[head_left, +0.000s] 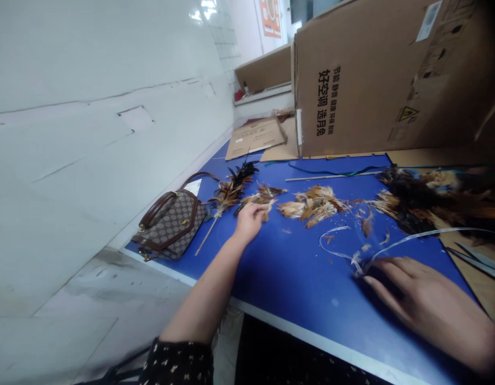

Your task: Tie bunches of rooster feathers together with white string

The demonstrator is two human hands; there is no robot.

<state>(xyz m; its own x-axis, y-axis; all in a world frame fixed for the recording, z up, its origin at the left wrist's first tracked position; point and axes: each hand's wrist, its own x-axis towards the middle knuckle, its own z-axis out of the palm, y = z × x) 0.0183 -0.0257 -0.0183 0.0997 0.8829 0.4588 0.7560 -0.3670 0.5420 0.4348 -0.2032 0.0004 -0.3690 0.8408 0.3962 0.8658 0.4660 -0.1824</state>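
Observation:
My left hand [248, 223] reaches to a small pile of brown and tan feathers [267, 193], its thumb and fingers pinched at the near edge of the pile. My right hand [411, 291], a little blurred, closes near the table's front right on a clear, thin plastic strip [416, 236]. The strip loops left and runs off to the right; a whitish tuft [355, 259] shows by my fingertips. Between the hands lies a larger pile of tan feathers [317, 204]. A feather bunch on a stick [231, 190], dark at its far end, rests left of my left hand.
A patterned handbag [171, 224] stands at the blue table's [287, 278] left edge. Dark and brown feathers [416, 200] heap at the right. A thin stick [331, 176] lies behind the piles. A big cardboard box [371, 85] and flat cardboard [255, 138] border the back.

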